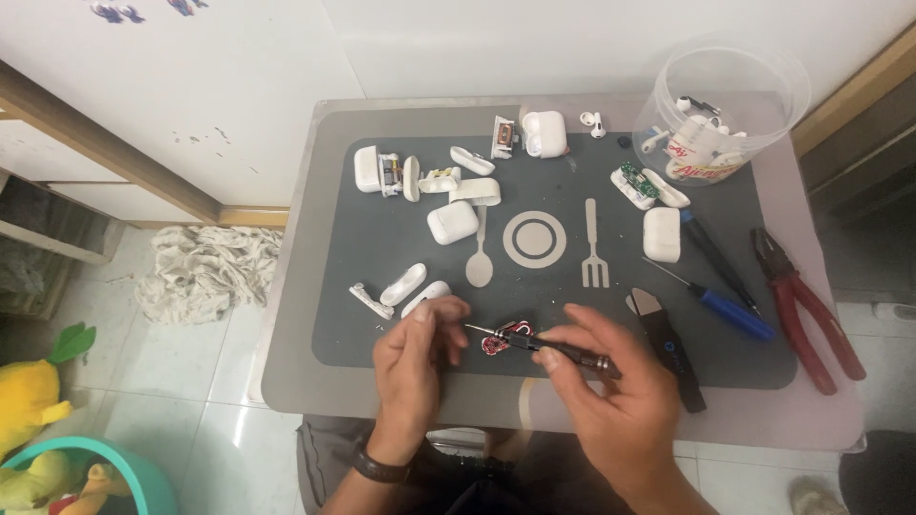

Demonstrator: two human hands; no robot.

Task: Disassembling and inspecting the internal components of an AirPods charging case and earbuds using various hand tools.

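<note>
1. A small red-and-dark part (pixel 496 343) is sitting at the near edge of the grey placemat (pixel 382 286), between my two hands.
2. My right hand (pixel 611 391) is closing its fingers around a thin dark tool (pixel 549 346), with the metal tip pointing left at the part.
3. My left hand (pixel 412 367) is curling narrowly just left of the part; what its fingertips are pinching I cannot tell.
4. White earbud case halves (pixel 410 286) are lying just beyond my left hand, with more white shells (pixel 452 221) farther out.
5. To the right, a black cutter (pixel 668 348), a blue-handled screwdriver (pixel 730 313) and red pliers (pixel 806 315) are resting on the mat.
6. At the far right, a clear plastic tub (pixel 720 105) is holding white earbud pieces.
</note>
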